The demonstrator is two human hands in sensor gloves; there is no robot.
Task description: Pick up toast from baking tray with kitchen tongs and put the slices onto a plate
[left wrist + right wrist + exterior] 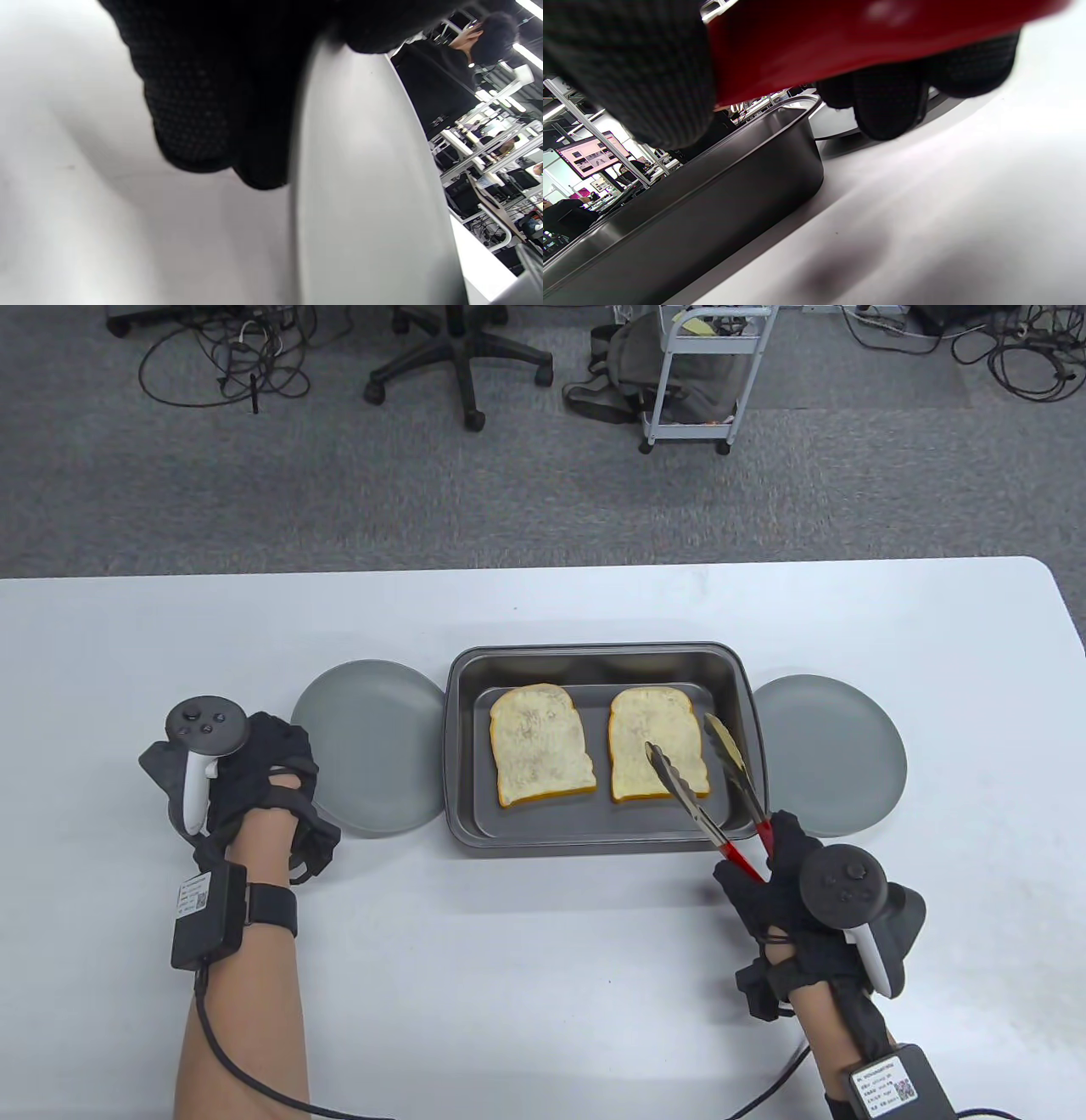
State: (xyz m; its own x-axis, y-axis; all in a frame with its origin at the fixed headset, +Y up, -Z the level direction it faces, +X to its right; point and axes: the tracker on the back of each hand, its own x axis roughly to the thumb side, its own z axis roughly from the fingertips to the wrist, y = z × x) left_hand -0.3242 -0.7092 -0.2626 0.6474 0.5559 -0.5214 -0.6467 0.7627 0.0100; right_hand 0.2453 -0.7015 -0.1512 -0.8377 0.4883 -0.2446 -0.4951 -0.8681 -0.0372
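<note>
Two toast slices lie flat in the grey baking tray (471,814): the left slice (540,745) and the right slice (657,745). My right hand (785,874) grips the red handles of the kitchen tongs (708,806). The tongs stand spread over the right slice's right edge, one tip over the bread, the other beside it. In the right wrist view the red tong handle (840,38) fills the top, with the tray wall (712,190) below. My left hand (254,780) rests at the left edge of the left grey plate (373,746); that plate's rim (365,190) shows in the left wrist view.
A second grey plate (836,751) sits right of the tray. The white table (543,967) spreads around the tray and plates. Beyond the table's far edge stand an office chair (458,356), a white cart (704,373) and floor cables.
</note>
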